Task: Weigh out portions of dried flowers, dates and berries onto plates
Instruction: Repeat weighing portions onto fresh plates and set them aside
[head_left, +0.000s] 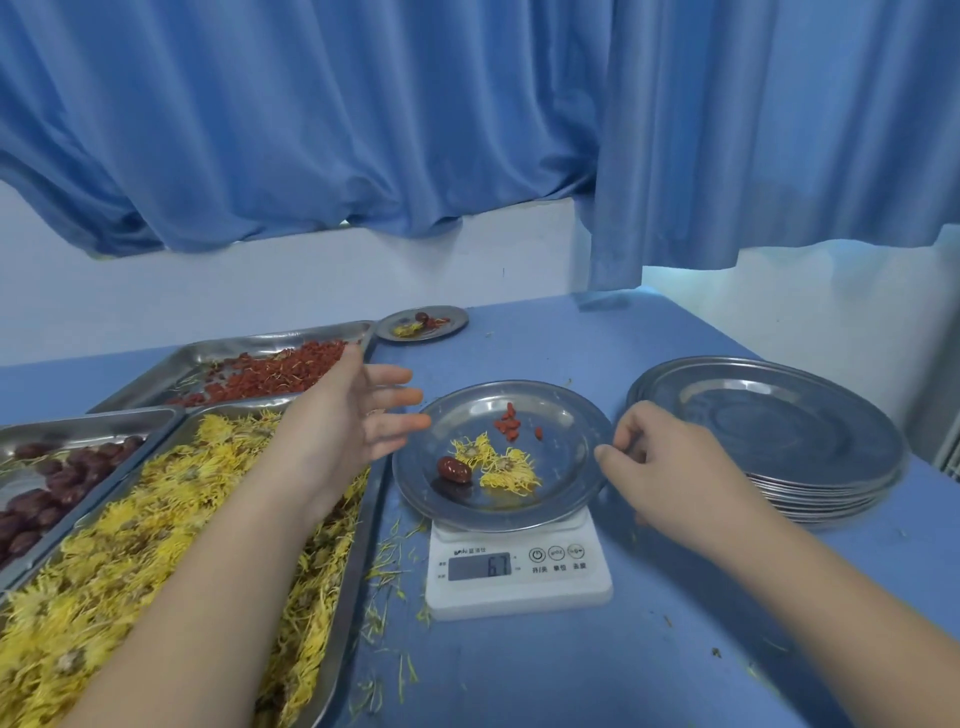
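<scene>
A metal plate (566, 410) sits on a white digital scale (519, 571) that reads 67. On the plate lie yellow dried flowers (498, 465), one dark red date (454, 469) and a few red berries (509, 423). My left hand (348, 415) hovers open at the plate's left rim, fingers spread. At the plate's right rim my right hand (660, 462) has its fingers curled; whether they touch the rim I cannot tell. Three metal trays on the left hold flowers (156, 545), dates (47, 488) and berries (260, 374).
A stack of bare metal plates (779, 436) stands to the right of the scale. A filled plate (422, 323) rests at the back of the blue table near the wall. Loose yellow petals (389, 571) litter the table beside the scale. Blue curtains hang behind.
</scene>
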